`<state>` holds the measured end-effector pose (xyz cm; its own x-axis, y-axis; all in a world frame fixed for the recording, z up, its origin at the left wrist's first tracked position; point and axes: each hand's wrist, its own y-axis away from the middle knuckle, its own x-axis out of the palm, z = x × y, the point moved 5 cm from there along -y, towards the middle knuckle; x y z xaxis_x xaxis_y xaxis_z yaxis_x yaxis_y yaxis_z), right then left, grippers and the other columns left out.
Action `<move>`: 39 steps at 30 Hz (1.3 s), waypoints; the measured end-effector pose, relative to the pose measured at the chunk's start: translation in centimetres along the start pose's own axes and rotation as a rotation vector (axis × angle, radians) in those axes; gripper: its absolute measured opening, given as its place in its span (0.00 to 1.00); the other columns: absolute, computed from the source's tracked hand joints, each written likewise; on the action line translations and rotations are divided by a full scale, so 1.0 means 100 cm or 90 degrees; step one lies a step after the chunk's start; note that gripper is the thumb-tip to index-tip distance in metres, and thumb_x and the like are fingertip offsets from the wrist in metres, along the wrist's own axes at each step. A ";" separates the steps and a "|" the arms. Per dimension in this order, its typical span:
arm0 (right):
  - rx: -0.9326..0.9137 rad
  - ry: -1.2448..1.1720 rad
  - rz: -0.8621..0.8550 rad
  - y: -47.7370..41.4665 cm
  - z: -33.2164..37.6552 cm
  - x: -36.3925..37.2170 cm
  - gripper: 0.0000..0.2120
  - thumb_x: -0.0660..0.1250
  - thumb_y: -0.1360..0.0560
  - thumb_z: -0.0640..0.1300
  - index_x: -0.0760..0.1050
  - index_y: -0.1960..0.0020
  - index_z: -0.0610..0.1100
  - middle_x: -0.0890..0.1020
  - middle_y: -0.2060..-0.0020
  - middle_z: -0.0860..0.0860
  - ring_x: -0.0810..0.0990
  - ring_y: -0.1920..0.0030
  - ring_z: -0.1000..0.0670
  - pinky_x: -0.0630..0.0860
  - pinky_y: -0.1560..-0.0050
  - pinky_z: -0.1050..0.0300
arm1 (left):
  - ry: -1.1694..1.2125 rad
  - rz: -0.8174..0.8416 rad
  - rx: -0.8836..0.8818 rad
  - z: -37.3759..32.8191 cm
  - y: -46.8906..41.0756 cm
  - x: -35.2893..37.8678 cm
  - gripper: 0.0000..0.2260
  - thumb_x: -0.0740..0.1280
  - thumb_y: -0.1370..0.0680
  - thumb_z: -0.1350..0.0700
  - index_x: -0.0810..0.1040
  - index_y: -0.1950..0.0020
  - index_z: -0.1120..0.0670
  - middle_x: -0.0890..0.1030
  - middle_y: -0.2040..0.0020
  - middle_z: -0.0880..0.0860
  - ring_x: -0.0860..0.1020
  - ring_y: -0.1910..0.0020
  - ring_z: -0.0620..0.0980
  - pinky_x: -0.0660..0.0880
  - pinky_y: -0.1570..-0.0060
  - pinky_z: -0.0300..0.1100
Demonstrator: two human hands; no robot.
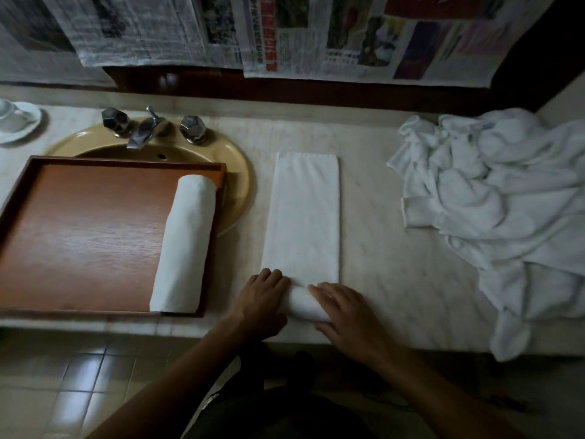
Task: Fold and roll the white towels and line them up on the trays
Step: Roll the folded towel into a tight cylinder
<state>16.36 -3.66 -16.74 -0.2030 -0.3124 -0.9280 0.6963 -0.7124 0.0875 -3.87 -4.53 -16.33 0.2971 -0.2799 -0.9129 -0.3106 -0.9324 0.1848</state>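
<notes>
Tiled floor (79,375): nearest, below the counter edge.
Left hand (264,299): at the near counter edge, fingers curled over the left end of the started roll, gripping it.
Right hand (345,315): fingers laid fairly straight across the right end of the same roll, pressing, thumb on the near side.
Folded towel (304,213): long white strip on the marble countertop (395,280), near end rolled up under both hands, remainder flat and running away from the person.
Tray (79,236): brown wood, left of the strip, resting partly over the sink (234,172).
Rolled towel (185,245): one, lying along the tray's right wall.
Towel heap (506,210): white, crumpled, on the right, spilling over the counter front.
Faucet (144,128): chrome, two knobs, behind the basin.
Cup and saucer (15,120): white, far left.
Newspapers (316,33): hung across the back wall.
</notes>
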 end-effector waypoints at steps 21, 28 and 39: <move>0.209 -0.218 0.046 0.000 -0.025 -0.027 0.16 0.66 0.19 0.56 0.77 0.35 0.52 0.79 0.41 0.54 0.72 0.39 0.50 0.71 0.37 0.49 | 0.413 0.015 -0.202 0.035 0.050 -0.005 0.28 0.70 0.27 0.33 0.73 0.32 0.43 0.77 0.41 0.48 0.78 0.46 0.41 0.75 0.50 0.35; 0.157 -0.069 -0.196 0.000 0.006 -0.035 0.13 0.69 0.21 0.46 0.79 0.37 0.51 0.80 0.41 0.51 0.76 0.41 0.46 0.76 0.43 0.48 | 0.470 -0.014 -0.345 0.045 0.038 -0.012 0.17 0.70 0.21 0.41 0.77 0.40 0.51 0.82 0.49 0.53 0.82 0.52 0.50 0.77 0.51 0.45; 0.054 0.092 -0.100 -0.001 0.025 0.010 0.33 0.56 0.18 0.49 0.48 0.16 0.48 0.50 0.17 0.44 0.46 0.18 0.39 0.47 0.19 0.39 | -0.121 -0.201 -0.084 -0.034 0.033 -0.001 0.32 0.72 0.27 0.45 0.72 0.25 0.55 0.74 0.27 0.59 0.72 0.27 0.61 0.71 0.32 0.61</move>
<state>14.34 -5.48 -16.81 -0.1997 -0.1052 -0.9742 0.6027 -0.7971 -0.0375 -1.82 -8.37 -14.40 0.1824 0.0615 -0.9813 -0.1085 -0.9907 -0.0822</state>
